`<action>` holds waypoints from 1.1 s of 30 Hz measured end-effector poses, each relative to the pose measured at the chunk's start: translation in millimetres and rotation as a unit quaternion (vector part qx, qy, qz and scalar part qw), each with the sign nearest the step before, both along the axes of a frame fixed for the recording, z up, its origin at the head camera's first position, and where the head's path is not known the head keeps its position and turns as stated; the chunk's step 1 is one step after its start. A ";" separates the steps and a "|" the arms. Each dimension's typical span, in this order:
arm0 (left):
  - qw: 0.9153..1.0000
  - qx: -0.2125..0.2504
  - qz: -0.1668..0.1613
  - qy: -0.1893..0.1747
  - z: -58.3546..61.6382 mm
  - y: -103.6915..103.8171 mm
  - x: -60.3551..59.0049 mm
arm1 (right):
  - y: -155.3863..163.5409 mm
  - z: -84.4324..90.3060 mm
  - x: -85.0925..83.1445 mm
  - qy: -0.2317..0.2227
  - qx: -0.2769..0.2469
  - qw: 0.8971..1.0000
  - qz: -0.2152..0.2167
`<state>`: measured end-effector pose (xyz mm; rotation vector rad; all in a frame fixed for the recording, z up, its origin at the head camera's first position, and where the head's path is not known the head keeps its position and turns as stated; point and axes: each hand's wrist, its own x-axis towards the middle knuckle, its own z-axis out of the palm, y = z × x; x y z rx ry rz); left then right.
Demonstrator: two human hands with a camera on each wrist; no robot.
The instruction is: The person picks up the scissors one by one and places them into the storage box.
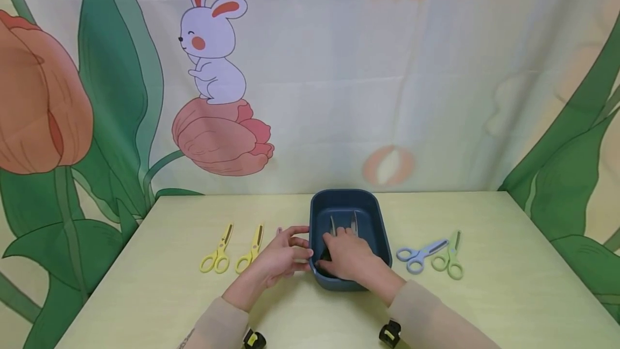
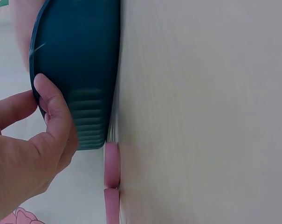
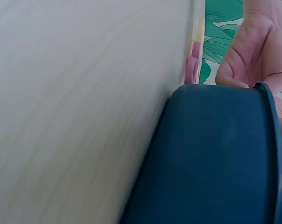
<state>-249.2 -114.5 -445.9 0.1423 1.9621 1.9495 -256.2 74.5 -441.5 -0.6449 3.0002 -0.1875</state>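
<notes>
A dark blue bin (image 1: 350, 284) stands on the table. My left hand (image 1: 286, 255) is at its left side, fingertips touching the rim and outer wall; the left wrist view also has this hand (image 2: 38, 135) at the rim. My right hand (image 1: 351, 255) reaches into the bin, thumb and fingers bent over a dark-handled tool (image 1: 326, 255). Two slim metal blades (image 1: 355, 222) project beyond its fingers; whether they belong to one tool is hidden. In the right wrist view, the bin (image 3: 210, 154) covers the right hand's fingers.
Left of the bin lie two yellow scissors (image 1: 221, 256) (image 1: 252, 255) and a pink-handled pair (image 2: 112, 165), partly behind my left hand. Blue scissors (image 1: 420, 255) and green scissors (image 1: 450, 260) lie to the right. A printed curtain (image 1: 329, 96) hangs behind the table.
</notes>
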 end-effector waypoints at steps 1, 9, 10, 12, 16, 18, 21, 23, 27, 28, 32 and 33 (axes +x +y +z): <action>1.000 -0.002 0.000 -0.001 0.2 -0.3 0.1 | 0.7 0.8 0.7 0.005 -0.001 1.000 0.001; 1.000 -0.008 0.000 -0.008 2.4 -2.1 -0.7 | 12.2 10.6 3.9 0.045 -0.038 0.998 0.008; 1.000 -0.007 -0.001 -0.008 2.4 -2.1 -0.7 | 14.0 11.2 3.9 0.049 -0.043 0.998 0.008; 1.000 -0.005 -0.004 -0.007 1.9 -1.8 -1.3 | 18.0 12.8 3.7 0.059 -0.054 0.997 0.006; 1.000 -0.002 -0.006 -0.006 0.0 -0.8 -2.7 | 26.2 16.0 4.5 0.078 -0.073 0.994 0.006; 1.000 -0.003 -0.007 -0.006 -0.7 -0.7 -2.9 | 30.0 15.4 4.3 0.089 -0.079 0.993 0.011; 1.000 -0.004 -0.008 -0.005 -0.1 -1.1 -2.3 | 34.7 15.0 4.5 0.104 -0.091 0.990 0.023; 1.000 -0.003 -0.008 -0.005 0.3 -1.4 -1.8 | 37.9 14.2 4.9 0.113 -0.102 0.988 0.032; 1.000 -0.004 -0.007 -0.004 1.3 -2.0 -0.4 | 44.0 14.3 6.7 0.126 -0.121 0.984 0.049; 1.000 -0.004 -0.007 -0.004 1.3 -1.9 -0.6 | 45.6 14.3 7.2 0.129 -0.121 0.983 0.051; 1.000 -0.003 -0.007 -0.001 1.3 -1.7 -0.1 | 52.2 16.0 9.0 0.141 -0.132 0.980 0.054; 1.000 -0.003 -0.007 -0.001 1.3 -1.7 0.2 | 54.1 17.0 9.8 0.143 -0.137 0.979 0.054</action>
